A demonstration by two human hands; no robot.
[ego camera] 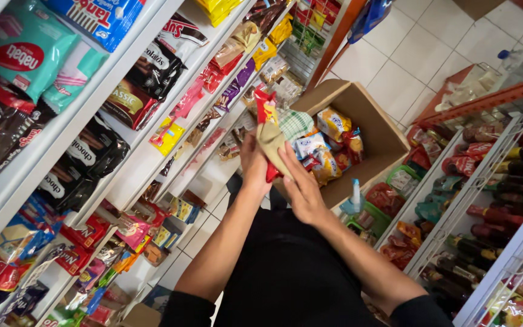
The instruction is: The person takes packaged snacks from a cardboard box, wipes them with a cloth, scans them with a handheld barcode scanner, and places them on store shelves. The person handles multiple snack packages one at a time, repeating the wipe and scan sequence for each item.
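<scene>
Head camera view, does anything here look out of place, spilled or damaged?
Nothing stands out. Both hands, left hand and right hand, hold a red snack packet with a cloth above an open cardboard box of snack packs. Shelf goods look orderly; no spills visible.

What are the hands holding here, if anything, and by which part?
Both hands, left hand and right hand, hold a red and yellow snack packet by its lower end, with a tan cloth against it.
</scene>
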